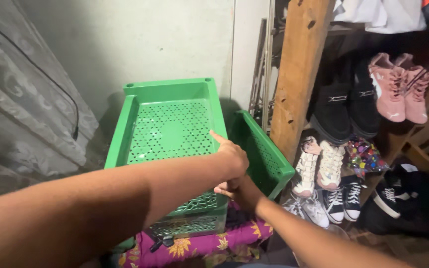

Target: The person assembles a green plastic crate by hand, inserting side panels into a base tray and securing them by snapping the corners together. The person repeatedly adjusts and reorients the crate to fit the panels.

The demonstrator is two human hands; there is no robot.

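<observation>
A green perforated tray [170, 124] tops a stack of trays beside the shoe shelf [373, 124]; the left hand [232, 156] rests on its right rim, forefinger extended, the right hand [237, 191] curled closed underneath that edge

green perforated tray [170, 129], topmost, level, empty

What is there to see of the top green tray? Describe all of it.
The top green tray is a rectangular crate that looks like moulded plastic, with a perforated lattice floor, raised solid walls and round sockets at its far corners. It is empty and sits level on another green tray beneath it. The left hand rests over its near right rim, forefinger pointing inward. The right hand is just below that corner. A third green tray leans tilted beside it.
</observation>
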